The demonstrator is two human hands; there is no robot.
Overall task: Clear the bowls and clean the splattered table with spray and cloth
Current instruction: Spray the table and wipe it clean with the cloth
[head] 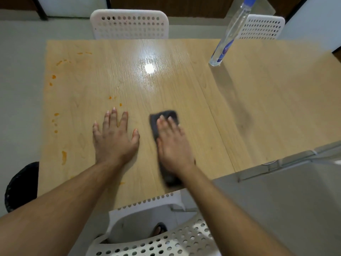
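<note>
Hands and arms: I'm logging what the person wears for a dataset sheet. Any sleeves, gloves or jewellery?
None visible. Both forearms are bare to the frame edge, no sleeves showing. The left hand and right hand have no gloves, rings, watch or bracelets.

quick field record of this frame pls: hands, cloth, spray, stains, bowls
left hand: flat on the light wooden table, fingers spread, holds nothing
right hand: presses flat on the dark grey cloth
cloth: on the table near its front edge, blurred
clear spray bottle with blue label: upright at far right of the table, untouched
orange splatters: along the left side of the table, unwiped
bowls: none in view
</note>
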